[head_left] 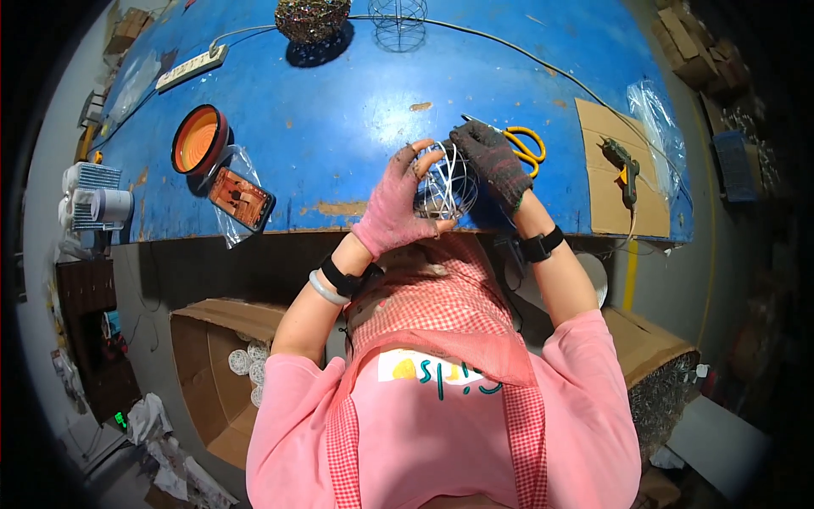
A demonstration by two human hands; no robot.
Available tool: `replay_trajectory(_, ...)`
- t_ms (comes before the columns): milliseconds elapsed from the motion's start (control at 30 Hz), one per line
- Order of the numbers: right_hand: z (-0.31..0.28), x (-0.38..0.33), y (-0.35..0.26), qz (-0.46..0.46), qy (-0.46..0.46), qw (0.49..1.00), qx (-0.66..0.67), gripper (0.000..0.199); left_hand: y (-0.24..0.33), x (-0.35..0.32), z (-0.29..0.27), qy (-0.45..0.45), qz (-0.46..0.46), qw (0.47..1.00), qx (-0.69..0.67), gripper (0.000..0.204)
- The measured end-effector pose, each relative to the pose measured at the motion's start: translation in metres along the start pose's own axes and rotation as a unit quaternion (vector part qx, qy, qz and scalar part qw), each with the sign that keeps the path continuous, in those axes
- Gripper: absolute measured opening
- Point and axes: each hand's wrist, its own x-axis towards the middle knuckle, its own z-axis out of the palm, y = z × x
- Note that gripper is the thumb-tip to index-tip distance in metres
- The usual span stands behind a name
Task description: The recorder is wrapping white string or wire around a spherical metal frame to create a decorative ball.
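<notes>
Pink sleeves and a red-checked apron fill the lower frame, closest to the lens; both forearms rise from there to the edge of a blue table.

Containers first. Below the left hand, under the table edge, an open cardboard box holds a few small white wire balls along its inner side — the rest of its inside looks bare. Below the right hand, a second cardboard box is packed with silvery wire pieces, cut off by the arm and the dark rim. Left of the left hand, an orange collapsible bowl lies tipped on its side; contents cannot be made out. Just beside it a phone rests on a clear plastic bag.

Wire ball frame — a small cage of thin white-silver wires, see-through, roughly round — sits between the two hands, above the near table edge. Left hand, in a pink fingerless glove, is curled around its left side, fingers closed on the wires. Right hand, in a dark knit glove, grips the top right of the frame, fingers bent over it.

Right of the right hand: yellow-handled scissors, partly hidden by the glove, then a glue gun on a cardboard sheet. Beyond the hands, a decorated wire ball and a bare wire frame are cut by the top edge. Power strip lies far left. Frame edges are dark, hard to read.
</notes>
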Motion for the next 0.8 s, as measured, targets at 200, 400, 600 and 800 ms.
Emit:
replay_trajectory(200, -0.042, 0.014, -0.075, 0.231, 0.065, 0.926, 0.292, 0.015, -0.026, -0.011, -0.001, 0.026, 0.143, 0.988, 0.051, 0.105)
replay_trajectory(400, -0.032, 0.0, -0.082, 0.167, 0.139, 0.955, 0.203, 0.012, 0.008, 0.007, -0.014, 0.001, -0.048, 0.997, 0.054, 0.11)
replay_trajectory(600, -0.045, 0.016, -0.067, 0.233, 0.111, 0.912, 0.318, 0.014, 0.006, 0.008, -0.007, 0.002, -0.046, 0.999, 0.002, 0.089)
replay_trajectory(800, 0.0, 0.007, -0.005, 0.165, -0.118, 0.962, 0.185, 0.023, 0.01, 0.002, -0.007, 0.006, 0.005, 1.0, 0.008, 0.089)
